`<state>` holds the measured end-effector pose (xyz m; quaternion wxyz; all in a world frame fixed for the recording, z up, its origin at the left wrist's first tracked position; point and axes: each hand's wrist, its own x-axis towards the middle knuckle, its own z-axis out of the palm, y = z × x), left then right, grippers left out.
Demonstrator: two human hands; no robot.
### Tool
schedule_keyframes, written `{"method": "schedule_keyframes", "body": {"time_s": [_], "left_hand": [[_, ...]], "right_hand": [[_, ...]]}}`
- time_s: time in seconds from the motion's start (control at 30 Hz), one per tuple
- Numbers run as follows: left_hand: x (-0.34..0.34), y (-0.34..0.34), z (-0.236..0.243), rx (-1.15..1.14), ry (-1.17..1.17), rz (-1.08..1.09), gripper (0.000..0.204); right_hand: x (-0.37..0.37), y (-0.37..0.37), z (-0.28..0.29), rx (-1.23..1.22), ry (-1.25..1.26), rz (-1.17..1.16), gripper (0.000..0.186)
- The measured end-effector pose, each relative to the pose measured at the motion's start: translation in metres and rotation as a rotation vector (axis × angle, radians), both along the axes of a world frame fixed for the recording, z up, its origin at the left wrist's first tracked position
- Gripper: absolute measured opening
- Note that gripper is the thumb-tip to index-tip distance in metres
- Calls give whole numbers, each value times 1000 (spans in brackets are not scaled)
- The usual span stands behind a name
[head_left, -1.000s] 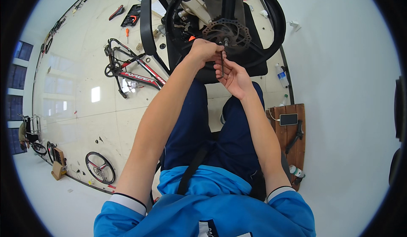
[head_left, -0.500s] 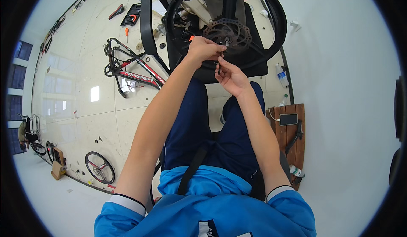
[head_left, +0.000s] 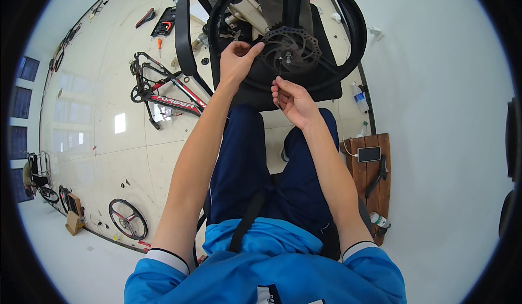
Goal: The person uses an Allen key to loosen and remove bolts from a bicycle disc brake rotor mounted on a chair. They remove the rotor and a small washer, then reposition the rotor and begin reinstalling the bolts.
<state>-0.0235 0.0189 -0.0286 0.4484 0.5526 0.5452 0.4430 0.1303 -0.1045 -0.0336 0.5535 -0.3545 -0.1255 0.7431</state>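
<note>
In front of me a black bicycle wheel [head_left: 356,43] lies flat, with a metal brake disc [head_left: 310,42] at its hub and an axle end [head_left: 288,57] sticking up. My left hand [head_left: 239,65] is closed, its thumb and fingertips at the disc's left edge; what lies under the fingers is partly hidden. A thin dark hex key [head_left: 279,69] runs from my right hand [head_left: 296,103] toward the disc, its upper end beside the axle. The right hand's fingers are curled around the key's lower part.
A black chair [head_left: 255,95] supports the wheel. Left on the floor are a red-black bike frame [head_left: 176,102], an orange screwdriver [head_left: 159,44], a saddle [head_left: 145,17], a tool case [head_left: 163,22] and another wheel [head_left: 128,218]. A phone [head_left: 369,154] lies on the wooden bench [head_left: 356,173] at right.
My left hand has left the hex key by the axle and moved left to the disc's edge. My right hand has shifted slightly down, still holding the key.
</note>
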Motion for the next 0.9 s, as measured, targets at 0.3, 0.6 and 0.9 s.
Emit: {"method": "schedule_keyframes", "body": {"time_s": [0.3,0.6,0.9], "left_hand": [[25,1,-35,-369,-671,-429,26],[29,-4,-42,-354,-699,-451,24],[30,-1,-51,-346,-679,-440,27]], "right_hand": [[0,-5,3,-28,39,-32,17],[-3,-5,8,-65,12,-45,16],[-8,2,6,-118,8,-59,14]]}}
